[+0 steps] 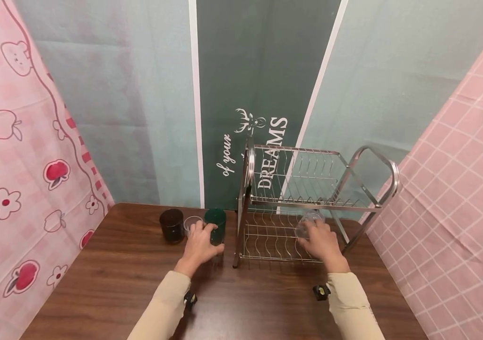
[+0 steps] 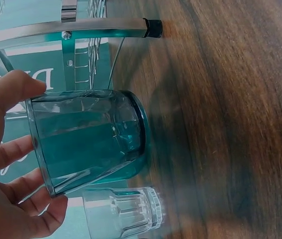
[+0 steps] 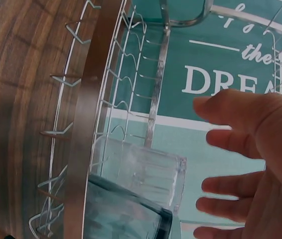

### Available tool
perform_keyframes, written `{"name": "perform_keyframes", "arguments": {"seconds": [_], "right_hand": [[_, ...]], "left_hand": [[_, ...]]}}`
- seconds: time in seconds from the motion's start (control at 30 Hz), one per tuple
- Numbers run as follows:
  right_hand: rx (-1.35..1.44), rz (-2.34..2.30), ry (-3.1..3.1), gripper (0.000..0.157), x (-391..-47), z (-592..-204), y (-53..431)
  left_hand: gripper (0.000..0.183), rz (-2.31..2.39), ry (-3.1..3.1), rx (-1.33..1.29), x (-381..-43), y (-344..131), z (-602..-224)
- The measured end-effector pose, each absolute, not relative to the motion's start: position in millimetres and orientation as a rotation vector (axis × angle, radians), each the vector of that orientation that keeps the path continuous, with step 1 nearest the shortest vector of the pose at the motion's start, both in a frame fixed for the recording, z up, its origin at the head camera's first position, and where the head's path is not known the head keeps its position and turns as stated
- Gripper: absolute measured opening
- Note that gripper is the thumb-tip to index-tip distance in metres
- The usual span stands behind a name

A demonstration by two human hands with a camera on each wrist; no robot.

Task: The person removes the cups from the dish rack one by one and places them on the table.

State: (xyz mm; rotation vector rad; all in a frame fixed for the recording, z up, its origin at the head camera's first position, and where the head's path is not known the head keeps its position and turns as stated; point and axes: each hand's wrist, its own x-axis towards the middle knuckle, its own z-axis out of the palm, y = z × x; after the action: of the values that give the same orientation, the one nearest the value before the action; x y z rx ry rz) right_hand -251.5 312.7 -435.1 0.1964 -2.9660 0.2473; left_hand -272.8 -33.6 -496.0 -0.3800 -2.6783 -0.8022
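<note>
My left hand (image 1: 201,245) holds a tinted, straight-sided drinking glass (image 2: 76,149) by the rim, thumb on one side and fingertips on the other. Its base is close to the tabletop. A green glass (image 1: 215,216) stands just behind it, with a clear glass (image 2: 126,211) and a dark brown glass (image 1: 171,226) to the left. On the rack's lower tier are a clear glass (image 3: 141,167) and a tinted square glass (image 3: 123,211). My right hand (image 1: 322,242) hovers by these two, its fingers spread and apart from them in the right wrist view.
A two-tier metal dish rack (image 1: 309,205) stands at the back right of the wooden table (image 1: 258,302), its wire slots showing on both tiers. Behind hangs a green printed curtain (image 1: 263,71); pink cloths (image 1: 458,189) flank both sides.
</note>
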Motion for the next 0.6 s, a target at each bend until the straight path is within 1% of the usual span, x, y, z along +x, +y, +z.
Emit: {"name": "perform_keyframes", "arguments": {"seconds": [0.17,0.27,0.47,0.6], "right_hand": [[0.082,0.178,-3.02,0.057,-250,-432,317],[0.043,0.166,-3.03,0.059,-249,-433,320],[-0.012,0.213,-3.044,0.055,-246,-434,327],[-0.045,0.244,-3.078,0.056,-244,-437,330]], "left_hand": [[0.054,-0.78,-2.698,-0.379,-275,-34,-495],[0.054,-0.778,-2.712,-0.375,-277,-33,-495],[0.054,-0.77,-2.732,-0.381,-278,-31,-498],[0.054,-0.753,-2.73,-0.4,-278,-30,-502]]}}
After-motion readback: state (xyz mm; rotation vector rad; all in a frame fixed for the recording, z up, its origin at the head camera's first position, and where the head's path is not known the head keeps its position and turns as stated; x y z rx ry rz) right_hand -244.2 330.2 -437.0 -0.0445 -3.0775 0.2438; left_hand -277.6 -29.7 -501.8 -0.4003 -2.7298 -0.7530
